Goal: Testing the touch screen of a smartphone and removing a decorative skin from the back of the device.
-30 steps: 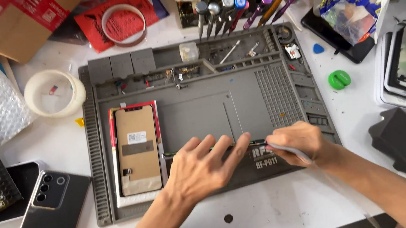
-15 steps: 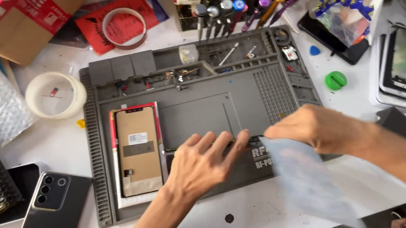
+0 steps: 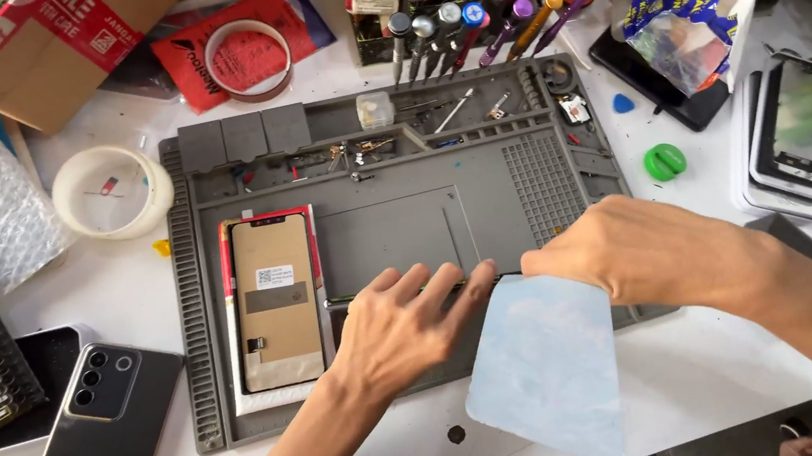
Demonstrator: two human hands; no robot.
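Film sheet: a pale blue, thin, translucent sheet [image 3: 547,369] with rounded corners, held up over the lower right edge of the mat, its lower part hanging over the white tabletop [image 3: 723,376].
Right hand: the right hand [image 3: 630,250] grips the sheet's upper edge; the fingers are curled under and hidden, so the exact pinch cannot be told.
Left hand: the left hand [image 3: 401,324] lies flat on the mat, fingers spread and pointing up and to the right, just beside the sheet's left edge; what it presses down is mostly hidden beneath it.
Mat: a grey rubbery work mat [image 3: 512,182] with ribbed borders, small tray pockets along the top and a gridded patch on the right.
Screen panel: a tan, rectangular phone display panel [image 3: 276,302] lies face down on the mat, left of the left hand.
Around the mat: a dark phone [image 3: 96,432] with a round camera cluster lies at lower left; a white tape roll [image 3: 111,192] sits to the left; a row of screwdrivers [image 3: 465,26] with coloured caps stands behind; a round green cap [image 3: 664,162] and a stack of phone frames [image 3: 798,131] lie to the right.
In the way: the raised sheet covers the mat's lower right corner.
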